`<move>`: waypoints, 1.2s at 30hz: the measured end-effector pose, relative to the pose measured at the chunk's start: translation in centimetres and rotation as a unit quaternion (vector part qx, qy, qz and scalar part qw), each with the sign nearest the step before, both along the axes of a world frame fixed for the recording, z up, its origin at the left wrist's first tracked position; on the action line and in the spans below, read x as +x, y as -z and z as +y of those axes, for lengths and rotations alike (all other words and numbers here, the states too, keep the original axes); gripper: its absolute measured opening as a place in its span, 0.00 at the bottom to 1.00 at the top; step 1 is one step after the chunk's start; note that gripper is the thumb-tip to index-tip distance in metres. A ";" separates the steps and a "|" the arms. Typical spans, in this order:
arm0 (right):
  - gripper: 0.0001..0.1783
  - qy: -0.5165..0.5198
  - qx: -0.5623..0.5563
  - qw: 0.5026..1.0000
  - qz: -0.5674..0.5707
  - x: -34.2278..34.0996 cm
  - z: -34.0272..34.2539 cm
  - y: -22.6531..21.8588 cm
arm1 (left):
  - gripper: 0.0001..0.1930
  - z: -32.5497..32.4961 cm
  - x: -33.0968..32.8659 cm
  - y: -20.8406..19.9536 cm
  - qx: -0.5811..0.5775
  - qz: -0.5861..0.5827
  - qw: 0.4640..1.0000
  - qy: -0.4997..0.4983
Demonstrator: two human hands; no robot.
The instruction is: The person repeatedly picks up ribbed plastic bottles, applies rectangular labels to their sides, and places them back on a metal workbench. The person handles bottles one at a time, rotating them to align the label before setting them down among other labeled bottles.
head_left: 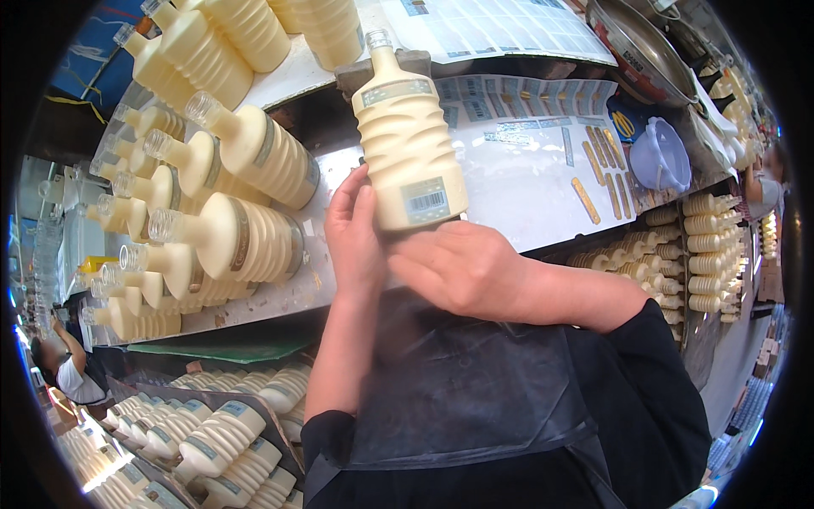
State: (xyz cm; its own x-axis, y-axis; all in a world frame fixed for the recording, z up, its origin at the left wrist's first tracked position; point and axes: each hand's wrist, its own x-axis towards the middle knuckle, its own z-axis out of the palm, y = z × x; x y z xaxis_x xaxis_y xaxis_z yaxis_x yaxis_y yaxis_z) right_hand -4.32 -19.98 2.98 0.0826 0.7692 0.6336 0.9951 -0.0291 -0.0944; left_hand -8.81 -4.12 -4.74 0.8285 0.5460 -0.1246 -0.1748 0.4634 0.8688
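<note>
A cream bottle (409,140) with a ribbed body and clear glass neck lies in front of me, its neck pointing away. It leans on a dark block (346,78), and a barcode label sits near its base. My left hand (352,222) grips the bottle's lower left side, fingers partly hidden by it. My right hand (462,265) is stretched flat just below the bottle's base, its fingers pointing left and holding nothing visible. Whether it touches the base, I cannot tell.
Several cream bottles (254,237) lie at left, necks toward the left. Gold and blue label strips (585,199) lie on the white table (509,212). Label sheets (509,30) are at the back, beside a lilac bucket (660,157). More bottles (225,437) fill racks below.
</note>
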 end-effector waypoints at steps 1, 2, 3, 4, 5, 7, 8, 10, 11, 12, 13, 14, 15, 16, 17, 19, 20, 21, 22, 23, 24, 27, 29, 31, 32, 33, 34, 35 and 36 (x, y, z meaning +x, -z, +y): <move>0.10 0.004 0.020 1.000 0.023 0.2 0.0 -0.2 | 0.18 -0.1 -0.1 -0.2 0.003 0.002 1.000 -0.003; 0.10 0.024 0.044 0.999 0.016 0.5 0.0 -0.4 | 0.18 -0.1 -0.2 -0.4 0.005 0.005 1.000 -0.005; 0.11 0.045 0.068 0.997 0.009 1.0 0.0 -0.5 | 0.19 -0.2 -0.3 -0.5 0.008 0.007 1.000 -0.008; 0.10 0.042 0.069 0.997 0.017 0.9 -0.1 -0.1 | 0.19 -0.2 -0.2 -0.4 0.016 0.005 1.000 -0.012; 0.10 0.039 0.069 0.997 0.025 0.9 -0.2 0.3 | 0.19 -0.2 -0.1 -0.1 0.024 0.004 1.000 -0.016; 0.10 0.015 0.053 0.998 0.035 0.2 -0.2 1.0 | 0.20 -0.4 0.1 -0.2 0.036 0.001 0.999 -0.017; 0.10 -0.006 0.037 0.999 0.037 -0.1 -0.2 1.1 | 0.21 -0.6 0.1 -0.5 0.040 0.000 0.999 -0.013; 0.08 0.038 -0.009 0.992 0.117 0.5 -0.4 0.5 | 0.23 -1.0 0.0 -0.6 0.052 0.004 0.998 -0.027; 0.08 0.088 -0.012 0.988 0.128 0.9 -0.4 0.4 | 0.25 -1.3 -0.1 -0.3 0.060 0.009 0.997 -0.046; 0.09 0.138 -0.015 0.981 0.138 1.3 -0.3 0.2 | 0.27 -1.2 -0.2 0.0 0.103 0.018 0.993 -0.049; 0.08 0.173 -0.010 0.969 0.174 2.0 -0.2 0.4 | 0.29 -1.2 -0.2 0.3 0.147 0.027 0.987 -0.053; 0.09 0.211 0.000 0.959 0.191 2.5 -0.2 0.3 | 0.32 -1.2 -0.2 0.5 0.189 0.037 0.980 -0.059; 0.09 0.248 0.011 0.946 0.207 3.1 -0.5 0.2 | 0.33 -1.7 -0.5 0.4 0.243 0.040 0.967 -0.065; 0.10 0.285 0.019 0.932 0.223 3.6 -0.9 0.1 | 0.35 -2.1 -0.6 0.2 0.295 0.043 0.952 -0.071; 0.13 0.293 0.051 0.931 0.212 4.1 -1.1 0.4 | 0.37 -1.8 -0.6 1.2 0.301 0.035 0.950 -0.074; 0.12 0.260 0.048 0.929 0.260 3.6 -1.2 0.4 | 0.37 -2.4 -0.2 0.6 0.439 0.100 0.888 -0.089; 0.12 0.245 0.046 0.926 0.283 3.1 -1.3 0.4 | 0.37 -2.8 0.1 0.1 0.503 0.130 0.849 -0.094; 0.13 0.253 0.043 0.928 0.271 2.9 -1.3 1.4 | 0.39 -3.2 0.5 -0.2 0.507 0.153 0.843 -0.094; 0.14 0.265 0.044 0.925 0.270 3.2 -1.5 1.5 | 0.38 -3.2 0.5 -0.3 0.506 0.149 0.845 -0.090; 0.14 0.277 0.045 0.921 0.269 3.8 -1.8 1.6 | 0.38 -3.2 0.5 -0.4 0.505 0.144 0.847 -0.086; 0.15 0.288 0.045 0.918 0.268 4.4 -2.1 1.7 | 0.37 -3.1 0.5 -0.4 0.503 0.140 0.849 -0.082; 0.14 0.296 0.041 0.926 0.230 5.6 -2.5 1.7 | 0.34 -2.9 0.5 0.0 0.484 0.127 0.862 -0.077; 0.13 0.264 0.057 0.945 0.186 5.9 -2.6 1.6 | 0.33 -2.8 0.6 0.0 0.487 0.127 0.861 -0.079; 0.11 0.214 0.082 0.964 0.132 6.2 -2.6 0.8 | 0.32 -2.8 0.5 0.0 0.469 0.128 0.870 -0.080; 0.10 0.188 0.094 0.972 0.105 6.3 -2.6 0.6 | 0.32 -2.8 0.5 0.0 0.450 0.130 0.880 -0.080; 0.10 0.148 0.088 0.979 0.105 6.2 -2.8 0.7 | 0.31 -2.7 0.4 0.0 0.431 0.132 0.889 -0.080; 0.11 0.111 0.082 0.985 0.104 6.0 -3.2 1.0 | 0.31 -2.7 0.4 0.2 0.415 0.120 0.899 -0.076; 0.11 0.073 0.075 0.989 0.102 5.6 -3.5 1.2 | 0.30 -2.7 0.5 0.6 0.399 0.107 0.908 -0.072; 0.11 0.040 0.054 0.992 0.106 4.9 -3.8 1.0 | 0.29 -2.6 0.5 0.8 0.383 0.095 0.916 -0.068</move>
